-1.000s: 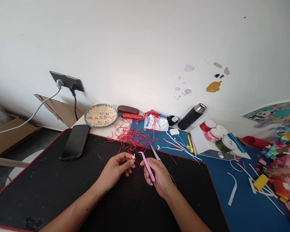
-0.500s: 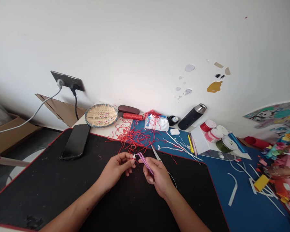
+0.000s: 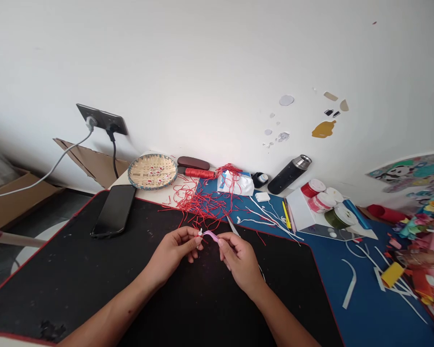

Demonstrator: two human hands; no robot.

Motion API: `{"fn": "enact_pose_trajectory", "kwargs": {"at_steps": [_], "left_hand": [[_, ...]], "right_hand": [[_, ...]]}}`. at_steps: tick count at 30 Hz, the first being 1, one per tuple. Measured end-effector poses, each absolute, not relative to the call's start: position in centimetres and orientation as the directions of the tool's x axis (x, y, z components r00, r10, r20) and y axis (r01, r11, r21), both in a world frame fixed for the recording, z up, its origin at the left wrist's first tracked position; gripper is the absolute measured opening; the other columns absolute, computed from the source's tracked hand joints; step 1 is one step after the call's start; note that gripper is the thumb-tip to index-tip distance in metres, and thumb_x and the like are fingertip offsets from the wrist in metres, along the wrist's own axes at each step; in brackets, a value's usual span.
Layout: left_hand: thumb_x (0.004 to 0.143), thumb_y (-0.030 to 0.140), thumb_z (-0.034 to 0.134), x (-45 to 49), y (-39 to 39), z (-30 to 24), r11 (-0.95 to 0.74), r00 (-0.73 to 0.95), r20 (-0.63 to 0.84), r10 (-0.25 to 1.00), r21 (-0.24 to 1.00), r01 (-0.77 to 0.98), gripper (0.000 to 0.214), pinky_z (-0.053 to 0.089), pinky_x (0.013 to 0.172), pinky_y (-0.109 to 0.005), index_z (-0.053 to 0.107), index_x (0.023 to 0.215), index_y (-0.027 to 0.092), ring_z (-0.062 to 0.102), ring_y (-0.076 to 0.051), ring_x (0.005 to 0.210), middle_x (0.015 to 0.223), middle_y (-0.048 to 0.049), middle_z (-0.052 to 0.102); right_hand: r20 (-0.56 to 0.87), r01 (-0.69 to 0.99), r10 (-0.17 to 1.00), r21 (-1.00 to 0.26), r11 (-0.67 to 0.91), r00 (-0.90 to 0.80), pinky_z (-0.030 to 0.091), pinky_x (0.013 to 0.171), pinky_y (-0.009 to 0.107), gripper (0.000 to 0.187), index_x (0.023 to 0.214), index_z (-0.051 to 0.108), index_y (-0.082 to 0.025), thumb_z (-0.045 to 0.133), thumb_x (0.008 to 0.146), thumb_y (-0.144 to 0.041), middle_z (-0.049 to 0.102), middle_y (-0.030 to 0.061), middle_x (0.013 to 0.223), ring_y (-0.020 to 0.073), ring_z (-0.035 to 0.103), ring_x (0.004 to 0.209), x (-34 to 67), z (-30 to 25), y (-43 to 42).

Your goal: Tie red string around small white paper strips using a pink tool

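Note:
Over the black mat point(image 3: 148, 299), my left hand point(image 3: 183, 246) pinches a small white piece point(image 3: 201, 232) with a bit of red by it. A purple ribbon point(image 3: 211, 234) runs from that piece across to my right hand point(image 3: 237, 258), whose thumb and forefinger are closed on it. The ribbon arches slightly between the two hands. Just behind the right hand a pointed metal blade point(image 3: 232, 225) shows; whatever it belongs to is mostly hidden by that hand. Cut red cords point(image 3: 202, 205) lie in a loose heap past my fingertips.
A phone point(image 3: 114, 211) lies at the mat's left. Along the wall are a woven basket point(image 3: 168, 168), a red thread spool point(image 3: 199, 173), a black flask point(image 3: 287, 176) and several ribbon rolls point(image 3: 320, 201). White strips point(image 3: 264, 217) and a yellow pen point(image 3: 286, 214) lie right of the cords.
My right hand has turned and shifted its grip along the purple ribbon, so less of it sticks out and the stretch between the hands now arches. My left hand has kept its pinch.

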State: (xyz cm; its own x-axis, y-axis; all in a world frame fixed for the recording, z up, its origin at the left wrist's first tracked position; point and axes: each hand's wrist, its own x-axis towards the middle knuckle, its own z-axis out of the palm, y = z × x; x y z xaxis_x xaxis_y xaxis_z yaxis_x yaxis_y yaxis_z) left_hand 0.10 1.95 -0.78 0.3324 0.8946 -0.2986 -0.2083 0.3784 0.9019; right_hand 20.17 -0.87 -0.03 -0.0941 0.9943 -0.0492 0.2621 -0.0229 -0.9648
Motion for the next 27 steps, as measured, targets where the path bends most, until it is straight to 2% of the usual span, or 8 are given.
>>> {"fn": "enact_pose_trajectory", "kwargs": {"at_steps": [3, 7, 16, 27], "left_hand": [[0.072, 0.050, 0.085, 0.05, 1.90, -0.69, 0.375, 0.330, -0.297, 0.896, 0.904, -0.206, 0.043, 0.046, 0.052, -0.023, 0.069, 0.091, 0.015, 0.058, -0.013, 0.058, 0.073, -0.0025, 0.071], [0.073, 0.049, 0.085, 0.05, 1.84, -0.65, 0.372, 0.328, -0.294, 0.898, 0.905, -0.206, 0.042, 0.046, 0.052, -0.023, 0.068, 0.091, 0.015, 0.058, -0.013, 0.058, 0.073, -0.0022, 0.071], [0.074, 0.049, 0.084, 0.11, 1.82, -0.67, 0.366, 0.339, -0.288, 0.896, 0.910, -0.194, 0.040, 0.047, 0.053, -0.024, 0.068, 0.089, 0.015, 0.058, -0.013, 0.059, 0.072, -0.0018, 0.071], [0.075, 0.049, 0.083, 0.03, 1.87, -0.50, 0.356, 0.340, -0.279, 0.898, 0.915, -0.191, 0.039, 0.047, 0.054, -0.024, 0.067, 0.090, 0.016, 0.058, -0.014, 0.059, 0.073, -0.0021, 0.071]], "right_hand": [[0.090, 0.436, 0.989, -0.890, 0.132, -0.117, 0.044, 0.058, 0.025, 0.024, 0.100, 0.073, -0.019, 0.056, 0.100, -0.035, 0.063, 0.0002, 0.066, 0.0140, 0.058, 0.058, 20.20, 0.15, -1.06], [0.200, 0.533, 0.972, -0.813, 0.236, -0.124, 0.047, 0.059, 0.025, 0.022, 0.099, 0.073, -0.019, 0.054, 0.100, -0.030, 0.069, 0.0025, 0.072, 0.0154, 0.062, 0.061, 20.20, 0.27, -1.31], [0.315, 0.569, 0.936, -0.746, 0.347, -0.159, 0.052, 0.068, 0.025, 0.018, 0.101, 0.072, -0.021, 0.054, 0.100, -0.024, 0.078, 0.0042, 0.089, 0.0170, 0.072, 0.074, 20.20, 0.64, -1.20], [0.378, 0.620, 0.900, -0.659, 0.426, -0.217, 0.052, 0.069, 0.026, 0.018, 0.104, 0.071, -0.022, 0.054, 0.101, -0.021, 0.078, 0.0041, 0.090, 0.0176, 0.073, 0.075, 20.21, 0.39, -1.15]]}}
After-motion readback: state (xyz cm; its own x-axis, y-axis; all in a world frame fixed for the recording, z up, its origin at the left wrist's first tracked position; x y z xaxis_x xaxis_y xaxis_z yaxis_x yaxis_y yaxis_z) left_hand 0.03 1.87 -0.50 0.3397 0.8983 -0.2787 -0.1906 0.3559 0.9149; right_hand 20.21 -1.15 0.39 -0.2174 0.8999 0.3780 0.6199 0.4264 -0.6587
